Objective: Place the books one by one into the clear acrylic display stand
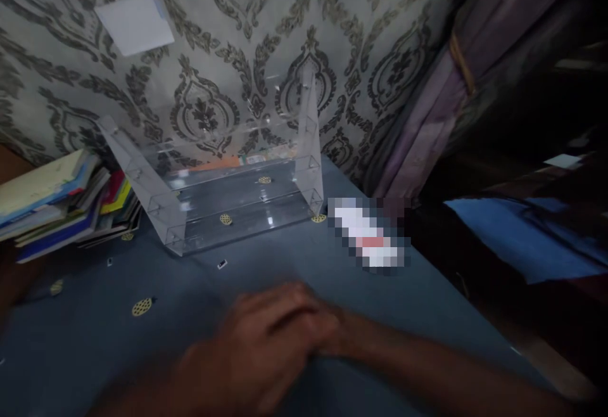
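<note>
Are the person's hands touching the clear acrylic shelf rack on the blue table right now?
Apart. The head view shows the blurred hands low on the blue table, with bare tabletop between them and the clear acrylic shelf rack.

Both hands meet low in view, left hand (242,357) blurred, right hand (304,322) overlapping it, fingers loosely curled.

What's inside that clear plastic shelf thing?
The clear shelf looks empty. Through it show patterned wallpaper and something orange behind. Gold discs lie beneath on the blue cloth.
</note>
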The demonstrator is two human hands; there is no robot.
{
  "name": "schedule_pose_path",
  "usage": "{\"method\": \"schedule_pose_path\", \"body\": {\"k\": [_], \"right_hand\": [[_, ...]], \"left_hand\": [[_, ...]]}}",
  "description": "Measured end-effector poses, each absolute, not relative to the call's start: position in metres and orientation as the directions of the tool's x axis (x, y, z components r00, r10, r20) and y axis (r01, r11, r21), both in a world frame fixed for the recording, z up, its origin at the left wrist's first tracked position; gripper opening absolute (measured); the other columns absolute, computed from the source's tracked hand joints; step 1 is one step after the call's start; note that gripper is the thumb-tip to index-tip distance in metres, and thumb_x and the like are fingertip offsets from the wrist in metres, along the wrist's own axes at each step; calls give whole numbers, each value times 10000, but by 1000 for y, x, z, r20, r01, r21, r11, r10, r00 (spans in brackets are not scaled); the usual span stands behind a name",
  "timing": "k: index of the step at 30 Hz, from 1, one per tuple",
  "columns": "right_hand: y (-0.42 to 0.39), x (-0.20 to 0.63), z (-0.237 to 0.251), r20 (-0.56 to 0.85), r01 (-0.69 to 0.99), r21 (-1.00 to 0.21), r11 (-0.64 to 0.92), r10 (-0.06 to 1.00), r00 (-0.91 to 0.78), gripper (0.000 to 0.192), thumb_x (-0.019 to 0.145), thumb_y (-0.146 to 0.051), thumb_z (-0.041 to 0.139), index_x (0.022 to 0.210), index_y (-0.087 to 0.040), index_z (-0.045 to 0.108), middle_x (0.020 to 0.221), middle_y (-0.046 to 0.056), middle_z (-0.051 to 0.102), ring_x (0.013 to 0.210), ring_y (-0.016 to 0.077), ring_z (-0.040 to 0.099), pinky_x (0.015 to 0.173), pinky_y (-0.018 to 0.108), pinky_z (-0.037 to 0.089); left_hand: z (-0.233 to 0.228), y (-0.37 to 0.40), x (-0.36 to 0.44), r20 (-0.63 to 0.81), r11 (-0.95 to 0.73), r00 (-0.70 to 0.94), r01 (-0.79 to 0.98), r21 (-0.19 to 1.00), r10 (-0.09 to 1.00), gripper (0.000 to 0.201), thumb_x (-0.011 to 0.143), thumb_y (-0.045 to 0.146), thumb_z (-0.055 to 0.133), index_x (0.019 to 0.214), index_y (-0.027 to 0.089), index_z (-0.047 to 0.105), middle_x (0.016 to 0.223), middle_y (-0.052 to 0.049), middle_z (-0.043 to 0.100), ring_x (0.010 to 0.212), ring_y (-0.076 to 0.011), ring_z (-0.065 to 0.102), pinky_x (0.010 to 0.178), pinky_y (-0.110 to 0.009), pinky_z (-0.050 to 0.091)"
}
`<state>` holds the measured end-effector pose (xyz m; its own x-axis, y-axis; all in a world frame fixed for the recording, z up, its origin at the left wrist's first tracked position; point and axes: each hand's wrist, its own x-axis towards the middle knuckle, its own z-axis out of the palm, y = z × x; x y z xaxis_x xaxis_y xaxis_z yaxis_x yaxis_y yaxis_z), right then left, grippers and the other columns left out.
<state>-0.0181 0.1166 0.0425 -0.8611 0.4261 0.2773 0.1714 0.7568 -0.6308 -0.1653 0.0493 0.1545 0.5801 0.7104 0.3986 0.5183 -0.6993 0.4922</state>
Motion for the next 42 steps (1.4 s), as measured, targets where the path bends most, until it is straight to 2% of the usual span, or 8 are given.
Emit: {"method": "schedule_pose_path", "body": {"k": [7,10,14,20,24,28,35,42], "right_hand": [[115,-20,53,481,95,-577,811,431,-763,298,1034,-255,397,1051,-198,688,829,66,753,727,177,711,730,287,544],[119,-21,53,431,128,-705,698,564,-704,320,1020,-348,423,1018,-224,718,858,67,766,757,194,729,725,290,569],[130,-26,51,241,171,-873,457,708,-664,381,958,-495,471,936,-216,730,656,29,692,533,172,650,508,253,537],[135,-30,52,155,176,-925,336,758,-633,450,859,-618,542,840,-211,732,625,36,678,468,169,614,464,258,523],[133,-32,55,152,172,-927,334,753,-640,462,829,-650,565,799,-220,730,576,30,659,468,177,617,485,263,527],[133,-36,58,141,176,-931,321,757,-638,495,817,-690,563,765,-226,725,568,29,657,458,174,613,489,264,533],[137,-33,47,122,171,-938,301,748,-652,513,816,-705,565,812,-224,741,615,39,676,464,174,610,488,275,539],[140,-31,44,99,193,-933,304,732,-674,498,833,-680,562,859,-219,750,654,45,693,488,184,623,553,303,555]], "left_hand": [[100,62,-239,446,-382,131,752,538,885,273,989,182,432,1142,261,643,942,-66,703,871,-214,688,782,-350,577],[80,64,-265,504,-315,30,813,489,863,242,990,198,417,1082,219,640,925,-70,696,840,-201,680,760,-342,567],[85,63,-308,595,-135,-103,930,341,797,284,986,168,363,1054,208,636,918,-70,686,870,-198,664,792,-328,542],[151,72,-416,704,306,-337,936,177,625,351,976,240,371,1207,106,599,1244,-196,619,1221,-318,535,1067,-473,411],[198,98,-485,532,648,-548,762,0,645,555,1037,368,287,1498,67,358,1615,-214,295,1513,-333,214,1200,-550,217],[219,115,-525,389,658,-598,753,-29,701,591,1030,495,308,1468,121,443,1573,-213,394,1487,-382,294,1148,-631,262],[219,93,-546,253,548,-505,824,-142,825,632,1004,620,313,1433,197,507,1486,-158,531,1345,-333,509,1107,-490,366],[218,58,-538,225,460,-410,850,-258,884,543,970,436,518,1468,225,468,1432,-121,589,1300,-289,548,1081,-361,396]]}}
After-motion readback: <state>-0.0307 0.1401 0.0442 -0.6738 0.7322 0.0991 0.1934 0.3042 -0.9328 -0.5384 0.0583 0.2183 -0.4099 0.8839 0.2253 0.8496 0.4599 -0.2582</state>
